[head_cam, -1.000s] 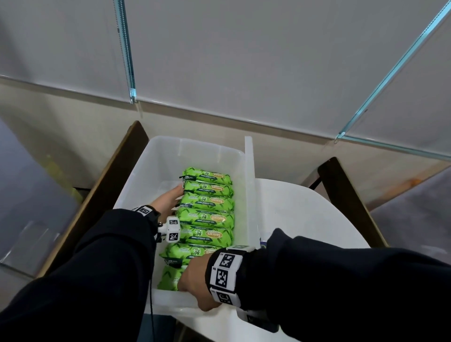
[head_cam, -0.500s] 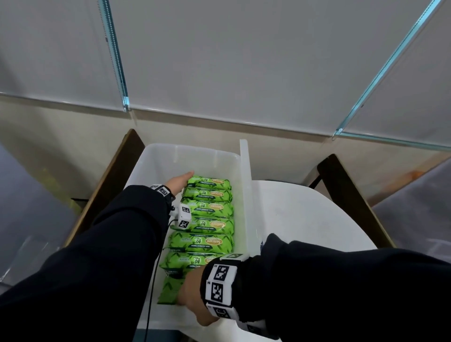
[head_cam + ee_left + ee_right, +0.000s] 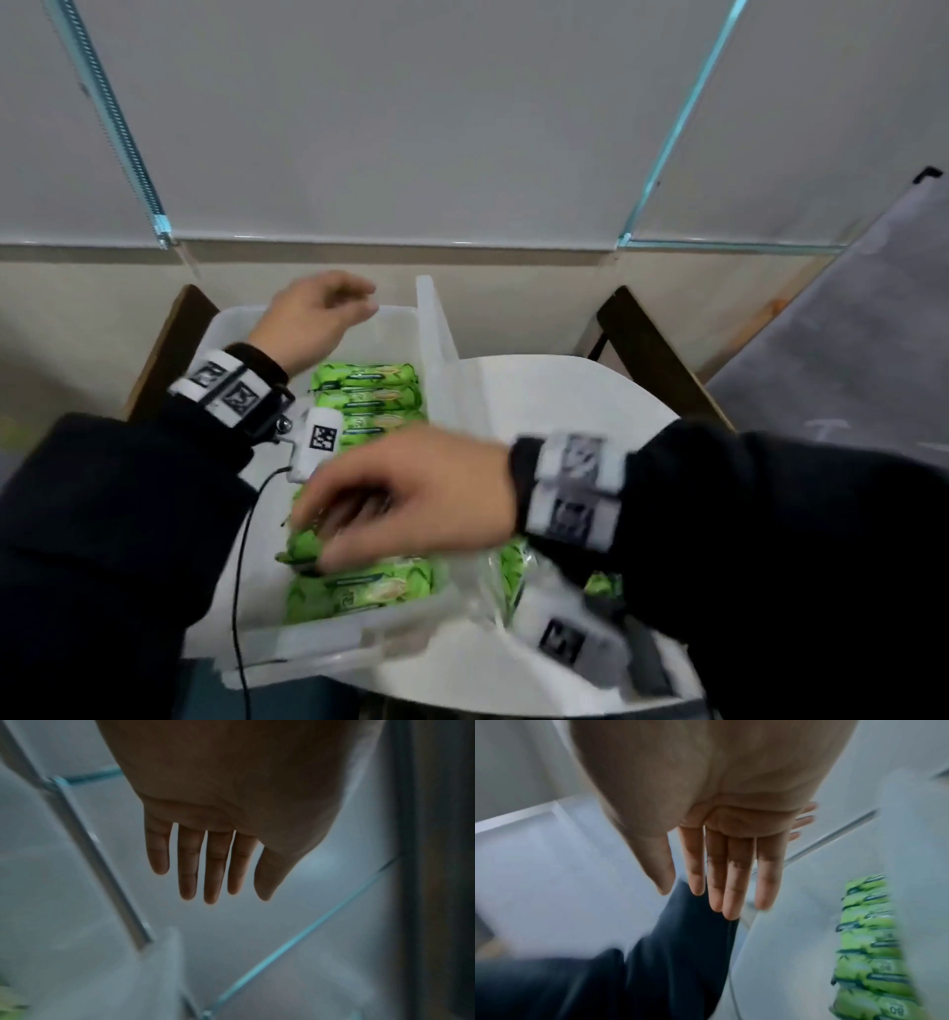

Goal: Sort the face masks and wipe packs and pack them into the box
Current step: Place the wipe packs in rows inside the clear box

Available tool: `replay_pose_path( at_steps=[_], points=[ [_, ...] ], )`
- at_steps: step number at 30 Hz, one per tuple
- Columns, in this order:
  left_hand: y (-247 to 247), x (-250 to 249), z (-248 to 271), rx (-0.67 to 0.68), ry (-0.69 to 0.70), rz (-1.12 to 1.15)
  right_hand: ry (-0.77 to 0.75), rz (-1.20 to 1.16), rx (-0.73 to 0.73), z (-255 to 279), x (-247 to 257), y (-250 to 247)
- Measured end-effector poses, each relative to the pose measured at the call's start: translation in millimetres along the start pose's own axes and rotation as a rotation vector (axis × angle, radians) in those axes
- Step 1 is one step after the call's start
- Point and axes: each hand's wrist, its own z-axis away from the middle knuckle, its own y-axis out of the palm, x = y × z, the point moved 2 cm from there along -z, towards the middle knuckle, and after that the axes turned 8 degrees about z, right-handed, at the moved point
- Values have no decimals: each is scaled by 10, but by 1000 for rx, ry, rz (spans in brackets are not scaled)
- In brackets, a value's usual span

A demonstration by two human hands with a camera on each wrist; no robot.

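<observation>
Both hands are held over the clear box (image 3: pixel 231 329) of green wipe packs (image 3: pixel 369 395): left hand (image 3: pixel 308 324) upper centre, right hand (image 3: pixel 411 493) mid-frame, fingers (image 3: pixel 736 882) extended, nothing gripped.

Your left hand (image 3: pixel 308 321) is raised well forward, back of the hand up, with the wrist bent slightly. In the left wrist view its fingers (image 3: pixel 189 866) hang straight and close together, the thumb alongside them, holding nothing. Your right hand (image 3: pixel 411 493) reaches across in front of you toward your left side, palm down, knuckles up. In the right wrist view its fingers (image 3: pixel 734 882) are straight and slightly spread, the thumb set a little apart, and nothing lies between them. Both forearms are in dark sleeves (image 3: pixel 118 514), and each wrist wears a white band with black-and-white markers (image 3: pixel 221 393). The hands are blurred in the head view.
</observation>
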Motion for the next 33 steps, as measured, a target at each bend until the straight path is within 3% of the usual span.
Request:
replay_pose_path(
  at_steps=[3, 5, 8, 11, 16, 21, 26, 29, 33],
  points=[
    [264, -831, 321, 181, 107, 128, 275, -368, -218, 531, -348, -597],
    [530, -1183, 509, 267, 159, 152, 462, -488, -357, 920, -726, -769],
    [1059, -1502, 747, 334, 224, 98, 686, -547, -570, 1489, -1433, -879],
    [1740, -1594, 896, 418, 200, 12, 856, -597, -664, 2000, -2100, -734],
    [2925, -1108, 924, 519, 56, -303, 1002, -680, -699, 2685, -2917, -346],
    [3781, -104, 971, 739, -186, -773, 1071, -749, -629, 3057, -3494, 38],
    [4084, 706, 1289, 871, -202, -1011, 1126, -806, -547, 3135, -3963, 354],
    [4134, 950, 1450, 836, -246, -1065, 1109, -793, -485, 3132, -4140, 503],
    [4189, 905, 1442, 749, -292, -1018, 1083, -800, -439, 3165, -4290, 559]
  ],
)
